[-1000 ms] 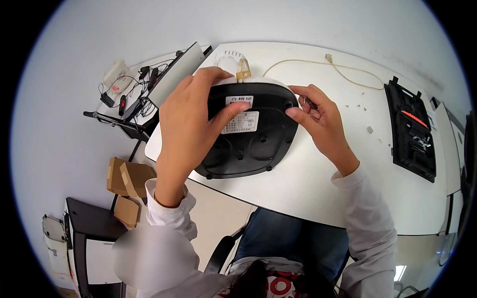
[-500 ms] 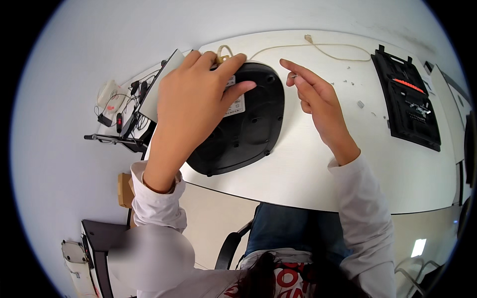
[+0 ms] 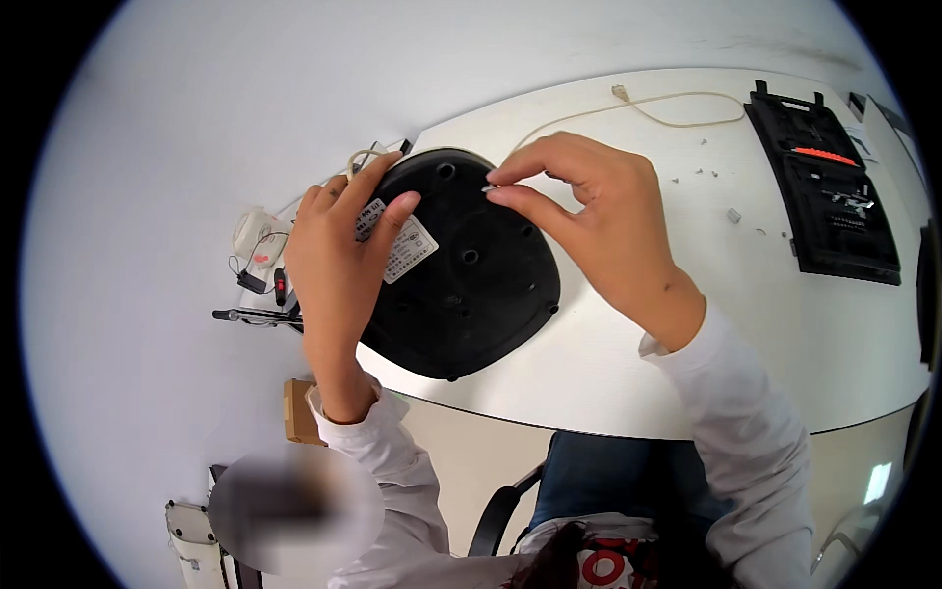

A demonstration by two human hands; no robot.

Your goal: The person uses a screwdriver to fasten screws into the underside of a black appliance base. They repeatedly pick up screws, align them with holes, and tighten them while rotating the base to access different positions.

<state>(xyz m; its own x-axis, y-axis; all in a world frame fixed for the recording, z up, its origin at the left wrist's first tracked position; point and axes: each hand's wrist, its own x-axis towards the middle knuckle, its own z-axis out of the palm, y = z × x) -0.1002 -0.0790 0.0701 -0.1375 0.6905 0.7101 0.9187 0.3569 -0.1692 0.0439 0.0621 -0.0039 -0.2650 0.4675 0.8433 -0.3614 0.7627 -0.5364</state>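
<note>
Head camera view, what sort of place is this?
Probably an office or small workshop, with a white desk serving as a workbench: an open black tool case and scattered small parts lie on it, near a device with its black underside showing.

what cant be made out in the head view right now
In the head view:
Small piece in the right hand: too small, partly covered by fingertips.
Black base: its upper-left part is behind the left hand.
Base's other side: faces away from the camera.
Loose bits on the table: too small to identify.
Lower left: a blurred disc covers what is behind.
</note>
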